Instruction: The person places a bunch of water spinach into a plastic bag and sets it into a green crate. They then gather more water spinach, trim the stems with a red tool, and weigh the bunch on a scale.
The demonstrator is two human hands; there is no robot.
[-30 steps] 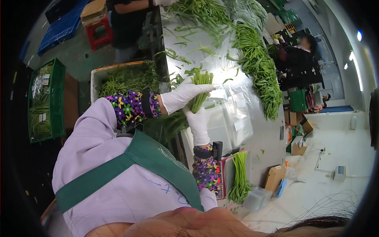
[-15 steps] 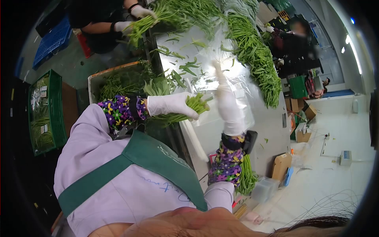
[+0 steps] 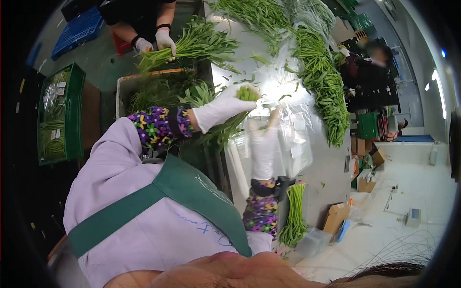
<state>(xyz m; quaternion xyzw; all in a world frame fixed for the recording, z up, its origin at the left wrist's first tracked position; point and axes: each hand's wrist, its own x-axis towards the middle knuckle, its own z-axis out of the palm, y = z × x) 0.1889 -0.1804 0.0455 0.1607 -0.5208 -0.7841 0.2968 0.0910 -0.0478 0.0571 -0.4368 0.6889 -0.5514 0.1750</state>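
Observation:
My left hand (image 3: 229, 106), in a white glove, is closed around a bunch of water spinach (image 3: 247, 93). The cut stem ends point up past the fingers, and leaves trail below the wrist. My gloved right hand (image 3: 263, 144) is over the steel table (image 3: 326, 165), beside clear plastic bags (image 3: 298, 141) with white labels. Its thumb and a finger stretch apart, though motion blurs the tips, and I see nothing held in it. Another bundle of stems (image 3: 295, 211) lies beside my right forearm.
A long row of greens (image 3: 319, 81) lines the table's far side. A crate (image 3: 119, 98) of greens stands at the left edge, near a green crate (image 3: 74, 115) of packed vegetables. Across from me, a co-worker's gloved hands (image 3: 164, 43) hold a leafy bunch (image 3: 197, 45).
My left hand has lifted the bunch upward and tilted its stem ends up. My right hand has drawn back toward me and left. The co-worker's bunch has shifted lower, toward the table edge.

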